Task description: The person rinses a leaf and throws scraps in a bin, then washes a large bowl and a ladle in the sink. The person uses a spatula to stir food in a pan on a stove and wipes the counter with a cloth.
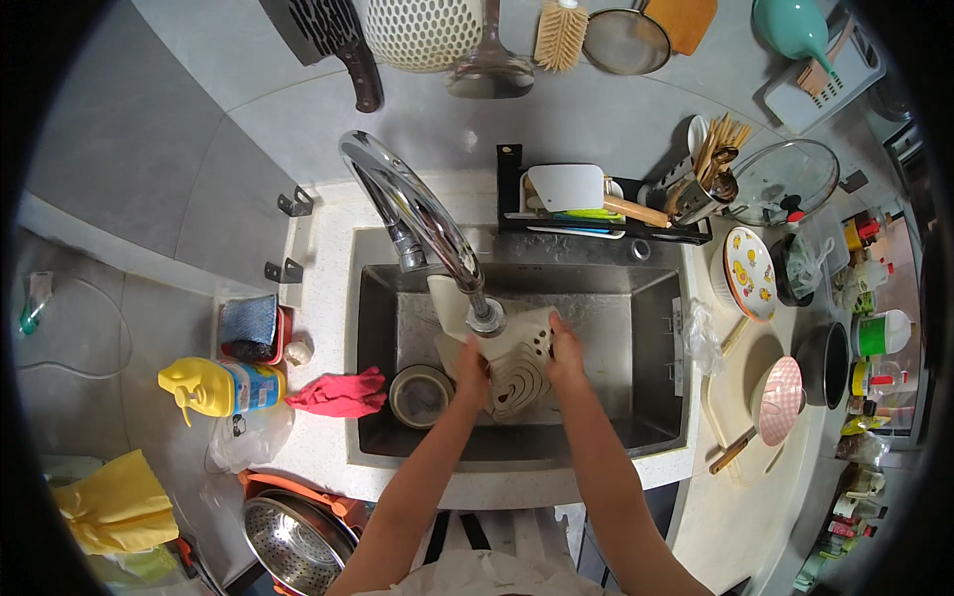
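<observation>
Both hands are down in the stainless-steel sink (604,372), beneath the chrome faucet (417,197). Between them is a cream-coloured moulded piece (518,376) with curved concentric ridges and several small dark holes; I cannot tell exactly what it is. My left hand (472,372) grips its left edge, just below the faucet's spout. On the right edge, my right hand (565,350) has hold of it near the holes. Another cream part (447,302) shows behind the faucet; whether it belongs to the same piece is unclear. A round bowl (421,398) sits left of my left hand.
A pink cloth (339,395) overhangs the sink's left rim, beside a yellow pump bottle (216,386). Behind the sink stands a black rack (633,231) with utensils. The right counter holds a patterned plate (747,274), a pink bowl (777,402) and a knife (734,451).
</observation>
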Action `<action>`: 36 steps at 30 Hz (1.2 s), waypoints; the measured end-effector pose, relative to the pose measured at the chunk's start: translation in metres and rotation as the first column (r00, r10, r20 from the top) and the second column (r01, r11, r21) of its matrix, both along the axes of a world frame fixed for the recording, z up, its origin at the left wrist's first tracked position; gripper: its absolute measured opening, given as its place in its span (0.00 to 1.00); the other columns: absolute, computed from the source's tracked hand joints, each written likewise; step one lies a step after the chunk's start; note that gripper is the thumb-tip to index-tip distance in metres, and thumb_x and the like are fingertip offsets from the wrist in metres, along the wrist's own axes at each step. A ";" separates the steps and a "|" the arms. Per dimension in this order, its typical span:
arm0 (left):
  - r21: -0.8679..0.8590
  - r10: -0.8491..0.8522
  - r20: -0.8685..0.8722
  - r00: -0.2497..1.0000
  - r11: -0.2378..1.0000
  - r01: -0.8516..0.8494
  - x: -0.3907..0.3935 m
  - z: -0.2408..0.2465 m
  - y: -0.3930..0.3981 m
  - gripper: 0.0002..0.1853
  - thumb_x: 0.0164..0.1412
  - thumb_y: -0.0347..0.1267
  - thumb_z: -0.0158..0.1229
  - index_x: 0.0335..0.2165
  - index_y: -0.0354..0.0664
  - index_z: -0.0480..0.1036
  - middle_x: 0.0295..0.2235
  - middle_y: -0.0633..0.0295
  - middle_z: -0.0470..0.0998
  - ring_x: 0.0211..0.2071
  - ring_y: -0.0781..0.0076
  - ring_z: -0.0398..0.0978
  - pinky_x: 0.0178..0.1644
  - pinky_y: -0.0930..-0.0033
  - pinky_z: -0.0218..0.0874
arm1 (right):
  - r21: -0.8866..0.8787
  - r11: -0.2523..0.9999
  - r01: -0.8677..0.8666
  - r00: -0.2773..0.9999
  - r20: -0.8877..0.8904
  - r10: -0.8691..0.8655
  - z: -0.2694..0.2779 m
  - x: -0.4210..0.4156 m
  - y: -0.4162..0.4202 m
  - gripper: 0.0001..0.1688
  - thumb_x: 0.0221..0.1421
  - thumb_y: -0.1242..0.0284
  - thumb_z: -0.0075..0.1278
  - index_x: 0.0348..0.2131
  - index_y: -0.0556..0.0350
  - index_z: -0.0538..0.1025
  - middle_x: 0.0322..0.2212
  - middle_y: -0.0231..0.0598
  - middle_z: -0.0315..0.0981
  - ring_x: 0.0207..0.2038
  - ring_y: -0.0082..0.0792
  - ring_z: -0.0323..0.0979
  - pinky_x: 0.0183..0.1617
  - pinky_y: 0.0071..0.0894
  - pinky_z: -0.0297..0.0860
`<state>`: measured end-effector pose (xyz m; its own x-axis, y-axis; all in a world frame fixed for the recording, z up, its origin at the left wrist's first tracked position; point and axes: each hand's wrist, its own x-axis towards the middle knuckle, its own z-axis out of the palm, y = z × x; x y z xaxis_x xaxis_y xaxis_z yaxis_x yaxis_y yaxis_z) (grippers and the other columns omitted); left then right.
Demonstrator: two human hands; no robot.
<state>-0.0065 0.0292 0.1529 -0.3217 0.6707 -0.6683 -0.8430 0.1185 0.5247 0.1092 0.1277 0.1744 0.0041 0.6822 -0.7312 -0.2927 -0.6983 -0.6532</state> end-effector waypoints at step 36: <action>-0.185 -0.023 0.189 0.982 0.981 0.058 -0.045 0.016 -0.026 0.17 0.54 0.25 0.47 0.44 0.31 0.58 0.42 0.50 0.64 0.43 0.59 0.64 0.48 0.61 0.56 | 0.204 0.895 0.396 0.902 -0.269 -0.338 0.032 0.006 -0.048 0.24 0.54 0.76 0.39 0.51 0.52 0.55 0.44 0.42 0.60 0.43 0.39 0.63 0.44 0.41 0.65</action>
